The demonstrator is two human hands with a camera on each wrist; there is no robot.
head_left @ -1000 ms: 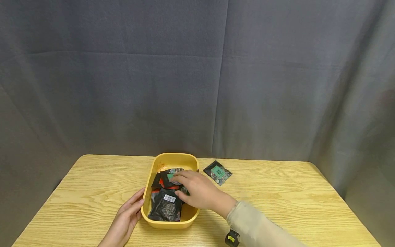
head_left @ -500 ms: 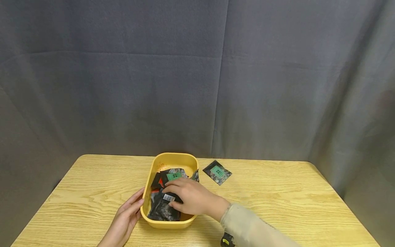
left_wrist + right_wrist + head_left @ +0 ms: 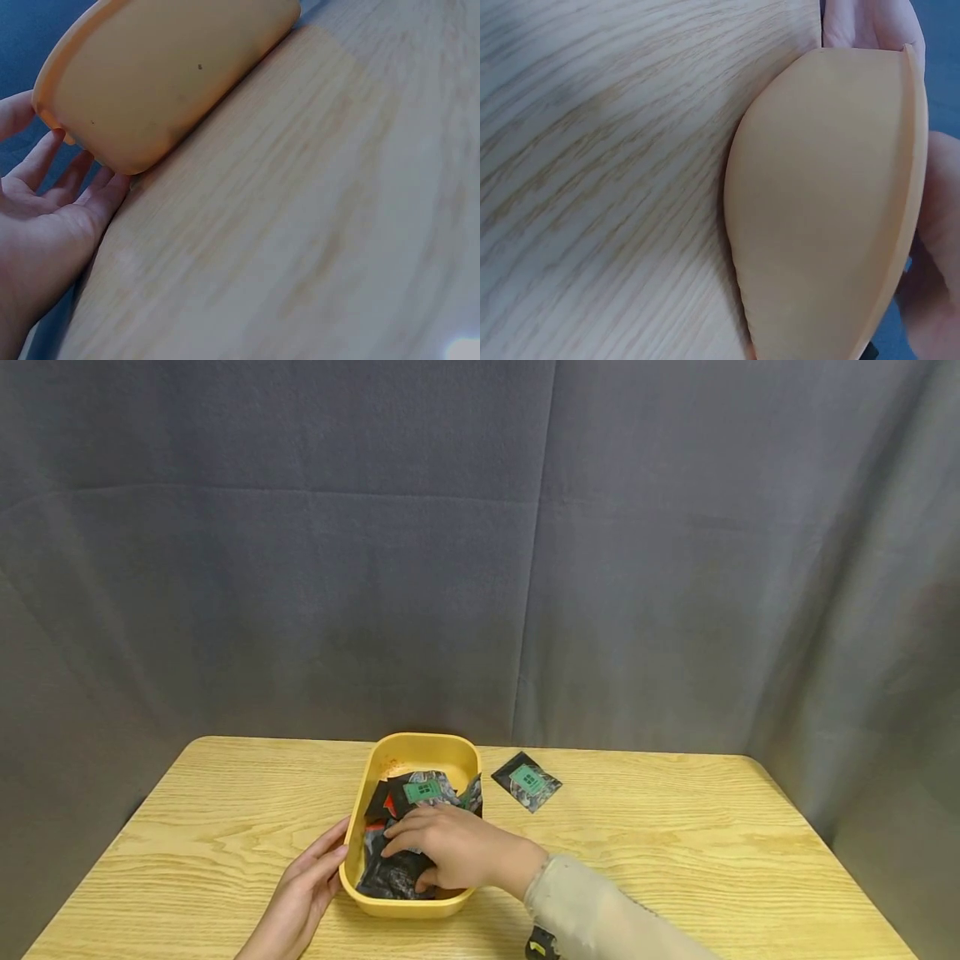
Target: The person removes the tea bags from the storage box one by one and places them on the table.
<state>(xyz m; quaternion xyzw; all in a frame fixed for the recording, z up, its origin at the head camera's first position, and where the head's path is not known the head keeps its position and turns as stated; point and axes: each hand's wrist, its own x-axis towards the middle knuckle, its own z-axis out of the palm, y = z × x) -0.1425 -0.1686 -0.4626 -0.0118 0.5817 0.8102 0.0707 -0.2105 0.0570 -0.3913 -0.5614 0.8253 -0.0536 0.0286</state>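
Note:
A yellow plastic bin [image 3: 408, 908] stands on the table, holding several flat black packets. My left hand [image 3: 306, 887] rests against its left wall, fingertips touching the outside; the left wrist view has the same hand [image 3: 60, 202] at the bin wall [image 3: 165, 82]. Inside the bin, my right hand [image 3: 457, 847] lies over a black packet [image 3: 386, 877] at the near end, thumb and fingers spread, covering part of it. Behind it lies a green-labelled packet [image 3: 422, 791]. In the right wrist view, the wall [image 3: 825, 195] hides most of my right hand [image 3: 939, 240].
Another black packet with a green label [image 3: 527, 782] lies on the wooden table [image 3: 675, 843], right of the bin near the back edge. A grey curtain [image 3: 420, 568] hangs behind the table. A black wrist device [image 3: 542, 942] shows below the right sleeve.
My right hand has moved from the green-labelled packet toward me and slightly left, onto the near black packet, uncovering the green label. My left hand and the bin have hardly moved.

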